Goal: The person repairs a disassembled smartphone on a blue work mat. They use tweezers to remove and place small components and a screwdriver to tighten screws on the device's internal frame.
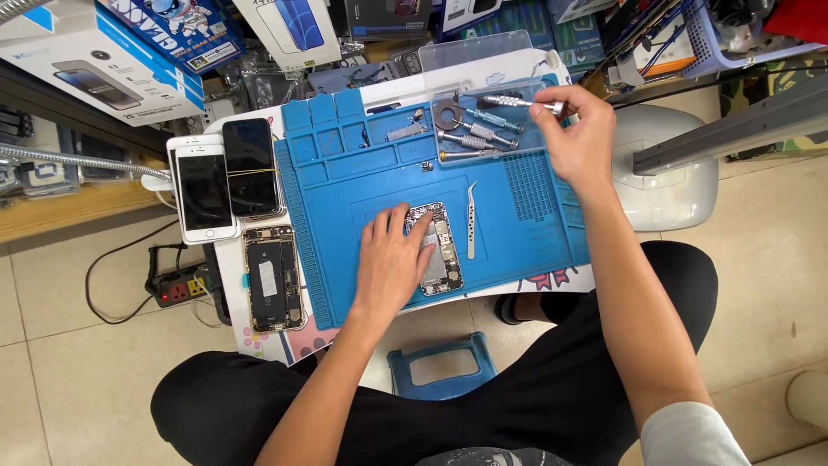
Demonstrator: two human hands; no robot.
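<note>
- The left hand (390, 259) is lying palm down with its fingers (420, 226) spread and pressing flat, forearm running up from the lower left.
- The right hand (576, 138) is reaching further forward, its arm stretching out nearly straight from the lower right.
- Its thumb and fingertips (538, 110) are pinching closed on a slim object, wrist bending slightly inward.
</note>
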